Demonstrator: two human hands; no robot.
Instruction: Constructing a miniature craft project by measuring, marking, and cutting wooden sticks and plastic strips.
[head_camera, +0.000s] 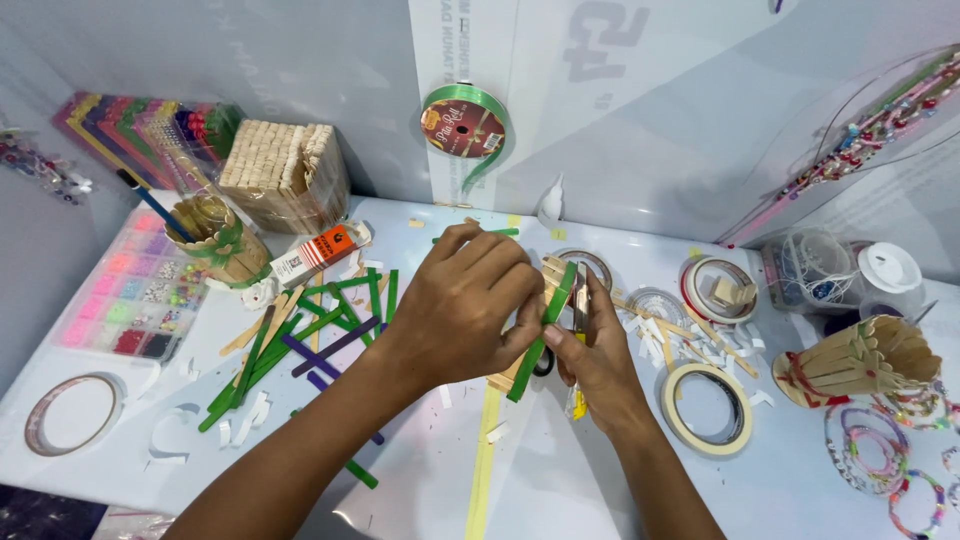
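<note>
Head view: my left hand (462, 305) pinches a green stick (543, 330) upright against the wooden frame (552, 272); my right hand (597, 362), just right of that stick, clamps a small cutter (580, 310).

Green ribbon spool (463, 124) hangs on back wall, w/ a block of plain wooden sticks (285, 172) below-left; bead organiser box (135, 290) far left. Masking tape roll (708, 408) lies at right, nr a stick-built cup (858, 362); loose green & purple sticks (300, 345) scattered mid-left.
</note>
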